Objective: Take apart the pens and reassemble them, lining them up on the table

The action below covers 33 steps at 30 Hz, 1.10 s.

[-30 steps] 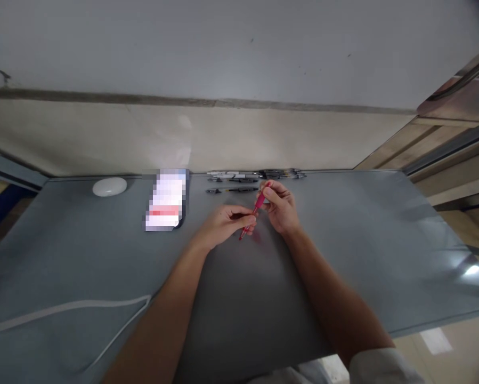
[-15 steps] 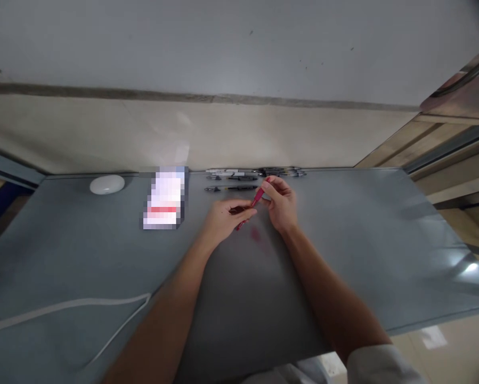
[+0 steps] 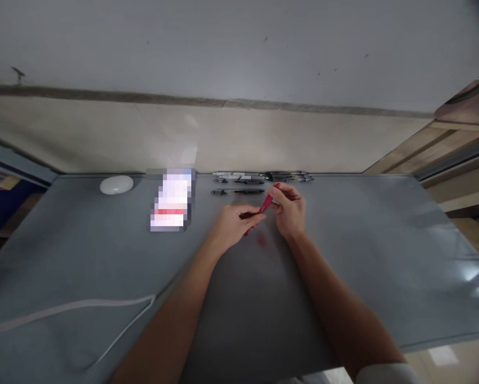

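A red pen [image 3: 266, 203] slants between my two hands above the grey table. My left hand [image 3: 236, 220] pinches its lower part between thumb and fingers. Higher up, the fingers of my right hand [image 3: 290, 208] close around the other end. Part of the pen is hidden behind the left fingers. Just beyond my hands a single black pen [image 3: 239, 191] lies sideways. Farther back, along the wall, are white pens [image 3: 235, 175] and a bunch of black pens [image 3: 290, 176].
To the left lies a blurred-out phone [image 3: 171, 200] with a lit screen. A white rounded object [image 3: 116, 185] sits farther left, close to the wall [image 3: 239, 136]. A white cable [image 3: 87, 303] runs over the grey table [image 3: 363, 256] at front left. Wooden shelving [image 3: 415, 144] stands at the right.
The whole view has shifted slightly, so the things appear a little farther right. Both hands keep their grip on the red pen, in nearly the same pose.
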Available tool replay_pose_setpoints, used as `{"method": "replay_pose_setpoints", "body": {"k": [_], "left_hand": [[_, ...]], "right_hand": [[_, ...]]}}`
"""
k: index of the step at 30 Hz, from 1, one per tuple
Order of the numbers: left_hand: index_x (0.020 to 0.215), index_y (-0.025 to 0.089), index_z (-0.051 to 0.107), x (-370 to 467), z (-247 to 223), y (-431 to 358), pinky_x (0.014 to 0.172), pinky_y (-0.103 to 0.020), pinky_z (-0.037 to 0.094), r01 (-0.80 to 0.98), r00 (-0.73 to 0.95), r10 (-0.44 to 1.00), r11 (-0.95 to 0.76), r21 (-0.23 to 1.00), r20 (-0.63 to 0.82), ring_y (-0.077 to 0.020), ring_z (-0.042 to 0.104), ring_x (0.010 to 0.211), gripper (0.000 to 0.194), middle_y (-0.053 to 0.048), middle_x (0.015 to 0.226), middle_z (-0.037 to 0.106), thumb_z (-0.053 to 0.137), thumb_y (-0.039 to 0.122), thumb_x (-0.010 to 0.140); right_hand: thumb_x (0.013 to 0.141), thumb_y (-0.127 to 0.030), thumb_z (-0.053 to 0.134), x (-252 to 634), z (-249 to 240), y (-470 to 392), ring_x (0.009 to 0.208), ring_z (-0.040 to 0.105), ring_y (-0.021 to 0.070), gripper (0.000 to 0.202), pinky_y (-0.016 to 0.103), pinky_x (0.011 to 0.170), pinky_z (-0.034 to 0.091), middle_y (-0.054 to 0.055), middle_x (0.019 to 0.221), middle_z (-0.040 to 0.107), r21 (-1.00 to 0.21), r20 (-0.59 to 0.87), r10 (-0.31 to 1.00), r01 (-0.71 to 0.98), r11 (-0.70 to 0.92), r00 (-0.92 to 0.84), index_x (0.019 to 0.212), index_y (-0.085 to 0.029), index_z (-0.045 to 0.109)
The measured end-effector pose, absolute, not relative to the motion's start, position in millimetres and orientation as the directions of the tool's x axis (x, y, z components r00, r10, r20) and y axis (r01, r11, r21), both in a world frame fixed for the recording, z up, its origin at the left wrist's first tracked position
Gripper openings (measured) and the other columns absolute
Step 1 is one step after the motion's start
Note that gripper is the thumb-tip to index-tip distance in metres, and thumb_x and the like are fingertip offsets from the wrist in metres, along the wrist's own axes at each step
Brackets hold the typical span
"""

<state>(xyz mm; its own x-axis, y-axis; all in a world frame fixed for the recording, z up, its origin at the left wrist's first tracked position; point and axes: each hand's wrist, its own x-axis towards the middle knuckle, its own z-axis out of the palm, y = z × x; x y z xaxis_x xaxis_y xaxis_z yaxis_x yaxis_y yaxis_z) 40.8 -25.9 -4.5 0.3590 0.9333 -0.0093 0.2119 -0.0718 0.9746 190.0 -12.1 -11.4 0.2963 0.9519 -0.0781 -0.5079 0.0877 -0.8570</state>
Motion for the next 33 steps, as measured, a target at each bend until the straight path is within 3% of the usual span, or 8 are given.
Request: {"method": "replay_pose_setpoints", "body": {"k": [7,19,27,33], "left_hand": [[0.081,0.017,0.072,40,-3,-28,0.055,-0.023,0.044,0.163,0.371,0.927,-0.017,0.986,-0.045,-0.0104,0.053,0.056,0.02,0.0,0.064,0.061,0.069,0.037,0.079],[0.095,0.016,0.073,36,-1,-27,0.073,-0.029,0.053,0.034,0.497,0.838,0.241,0.97,-0.226,-0.0147,0.067,0.074,0.026,-0.007,0.088,0.073,0.068,0.037,0.08],[0.1,0.019,0.073,40,-11,-26,0.06,-0.024,0.046,0.118,0.353,0.929,0.071,0.99,-0.109,-0.0123,0.059,0.064,0.031,-0.002,0.075,0.069,0.071,0.038,0.076],[0.089,0.017,0.072,41,-8,-28,0.058,-0.025,0.047,0.085,0.384,0.913,0.109,0.99,-0.134,-0.012,0.06,0.061,0.024,-0.002,0.07,0.067,0.069,0.038,0.079]], "right_hand": [[0.059,-0.022,0.082,189,-12,-13,0.061,0.062,0.0077,0.017,0.023,0.061,0.056,-0.004,0.076,0.069,-0.82,-0.101,0.958,-0.568,0.073,0.268,0.071,-0.023,0.07],[0.063,-0.024,0.08,192,-12,-14,0.06,0.063,0.0071,0.016,0.018,0.052,0.052,-0.006,0.072,0.066,-0.78,-0.085,0.986,-0.625,0.023,0.141,0.074,-0.025,0.069],[0.064,-0.024,0.079,192,-15,-12,0.064,0.062,0.0068,0.017,0.019,0.057,0.053,-0.007,0.079,0.066,-0.788,-0.074,0.98,-0.613,0.056,0.185,0.075,-0.026,0.066],[0.064,-0.024,0.079,193,-15,-14,0.064,0.064,0.0092,0.016,0.023,0.058,0.055,-0.005,0.077,0.069,-0.812,-0.073,0.984,-0.583,0.035,0.161,0.078,-0.027,0.07]]}}
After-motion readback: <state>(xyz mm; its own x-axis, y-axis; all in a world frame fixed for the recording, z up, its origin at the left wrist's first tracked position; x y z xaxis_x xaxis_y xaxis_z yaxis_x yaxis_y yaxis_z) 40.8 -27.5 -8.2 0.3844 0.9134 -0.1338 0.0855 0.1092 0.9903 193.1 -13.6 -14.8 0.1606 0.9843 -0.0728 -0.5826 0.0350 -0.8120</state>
